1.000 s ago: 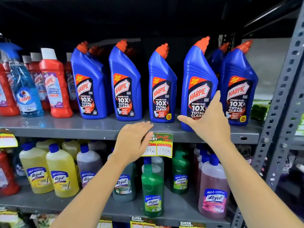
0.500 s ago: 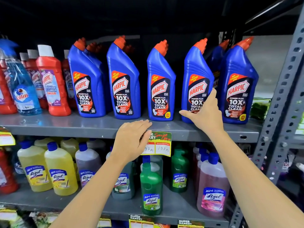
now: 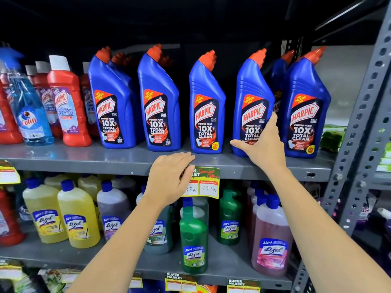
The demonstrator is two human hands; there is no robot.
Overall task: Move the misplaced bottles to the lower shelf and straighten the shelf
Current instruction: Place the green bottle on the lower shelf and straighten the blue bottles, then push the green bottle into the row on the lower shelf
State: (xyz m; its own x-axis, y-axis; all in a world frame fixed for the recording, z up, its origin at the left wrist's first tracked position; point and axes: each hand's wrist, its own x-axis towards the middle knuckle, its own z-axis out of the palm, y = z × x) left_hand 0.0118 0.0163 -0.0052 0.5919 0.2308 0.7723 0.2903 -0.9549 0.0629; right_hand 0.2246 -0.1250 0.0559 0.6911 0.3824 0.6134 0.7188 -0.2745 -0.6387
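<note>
Several blue Harpic bottles with orange caps stand in a row on the upper grey shelf (image 3: pixel 84 161). My right hand (image 3: pixel 264 149) spans the base of the fourth Harpic bottle (image 3: pixel 251 87), thumb at its left edge and index finger up its right edge. My left hand (image 3: pixel 171 176) lies palm down on the shelf's front lip, partly covering a yellow price tag (image 3: pixel 208 182), holding nothing. On the lower shelf (image 3: pixel 228 259) stand Lizol bottles: yellow (image 3: pixel 78 214), green (image 3: pixel 193 240) and pink (image 3: pixel 271 235).
Red bathroom cleaner bottles (image 3: pixel 67 102) and a light blue Colin spray bottle (image 3: pixel 31 111) fill the upper shelf's left end. A perforated grey upright post (image 3: pixel 359 123) bounds the shelves on the right. More Harpic bottles stand behind the front row.
My right hand has pushed the fourth Harpic bottle back from the shelf's front edge into line with the row. My left hand has stayed on the shelf lip.
</note>
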